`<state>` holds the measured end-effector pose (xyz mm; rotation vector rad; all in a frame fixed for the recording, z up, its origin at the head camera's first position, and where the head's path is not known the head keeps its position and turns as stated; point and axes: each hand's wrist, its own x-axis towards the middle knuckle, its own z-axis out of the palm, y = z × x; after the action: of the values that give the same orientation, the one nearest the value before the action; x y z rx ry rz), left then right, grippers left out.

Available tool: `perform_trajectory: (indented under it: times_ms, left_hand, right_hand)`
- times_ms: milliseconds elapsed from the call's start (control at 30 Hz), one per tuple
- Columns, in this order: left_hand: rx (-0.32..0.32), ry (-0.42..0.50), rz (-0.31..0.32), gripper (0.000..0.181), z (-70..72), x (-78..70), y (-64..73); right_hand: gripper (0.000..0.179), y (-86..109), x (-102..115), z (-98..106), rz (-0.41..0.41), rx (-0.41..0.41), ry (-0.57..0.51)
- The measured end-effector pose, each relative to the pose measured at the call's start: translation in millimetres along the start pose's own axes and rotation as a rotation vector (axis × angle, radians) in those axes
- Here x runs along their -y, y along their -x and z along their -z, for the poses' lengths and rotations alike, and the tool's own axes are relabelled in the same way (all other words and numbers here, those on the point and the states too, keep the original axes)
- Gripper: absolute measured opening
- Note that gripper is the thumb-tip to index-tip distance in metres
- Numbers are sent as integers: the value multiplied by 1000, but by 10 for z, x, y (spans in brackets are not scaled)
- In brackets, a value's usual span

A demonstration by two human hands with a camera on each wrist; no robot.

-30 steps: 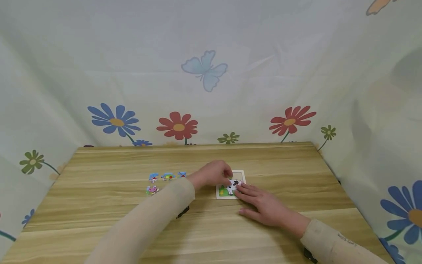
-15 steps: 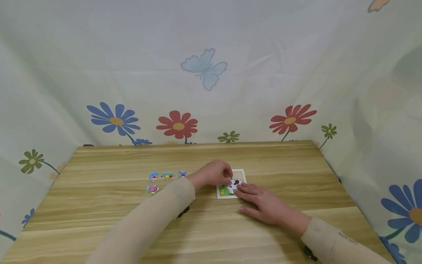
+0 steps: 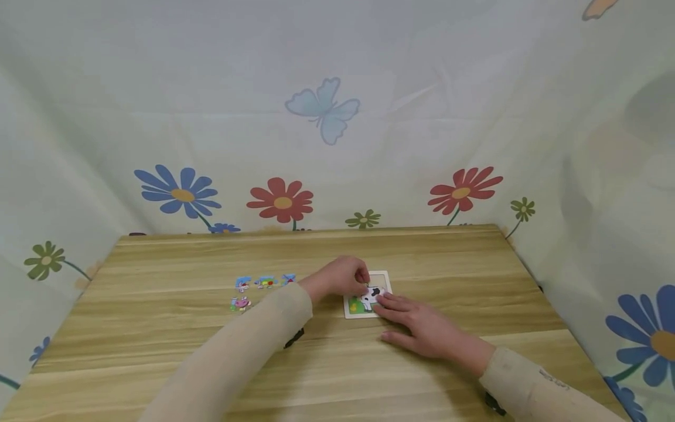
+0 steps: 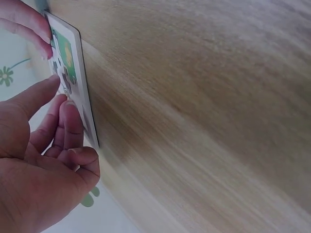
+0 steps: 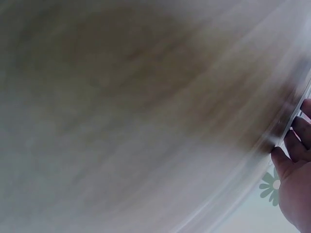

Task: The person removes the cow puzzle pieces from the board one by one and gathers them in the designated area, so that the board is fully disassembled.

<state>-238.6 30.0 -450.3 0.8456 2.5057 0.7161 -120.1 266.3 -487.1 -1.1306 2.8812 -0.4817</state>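
A small white-rimmed puzzle board [image 3: 389,282] lies flat on the table in the head view. It shows green ground and a black-and-white cow puzzle piece [image 3: 374,295]; the upper right of its bed is bare tan. My left hand [image 3: 343,277] reaches over the board's left side, thumb and curled index finger pinching at the cow piece's edge, also seen in the left wrist view [image 4: 67,86]. From the right, my right hand [image 3: 429,329] rests with straight fingers on the board's right edge and the cow's right end. The left hand covers the board's upper left.
Left of the board lie several loose picture pieces: blue-topped pieces [image 3: 266,282] in a row and a pink-and-green piece [image 3: 241,303] below them. The wood-grain table [image 3: 448,252] ends at a flower-printed cloth backdrop [image 3: 221,117]. My left sleeve [image 3: 237,346] crosses the table's front.
Both hands keep almost the same place on the board. The whole head view has shifted slightly; the loose pieces have not moved on the table.
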Motion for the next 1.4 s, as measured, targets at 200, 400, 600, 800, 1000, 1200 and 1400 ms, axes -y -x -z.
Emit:
perform_trajectory:
  times_ms: [200,400,600,800,1000,1200,1400]
  left_hand:
    - [10,14,14,14,7,-2,1]
    - [17,47,30,14,-6,27,-20]
    - [15,78,42,15,-25,51,-20]
    - [1,87,27,16,-25,41,-10]
    - [-37,135,38,15,-28,35,7]
    - [-61,172,45,15,-46,38,10]
    - [-65,192,40,12,-88,79,-16]
  right_hand:
    - [60,-5,-3,8,-17,17,-12]
    - [60,-13,4,20,-19,20,-27]
    - [59,-17,4,-5,-7,4,-15]
    - [59,-13,-3,-15,-4,-2,-15]
    - [60,-13,-5,-1,-9,2,-18]
    - [59,-16,-8,7,-13,10,-22]
    - [59,-15,0,5,-2,-1,-17]
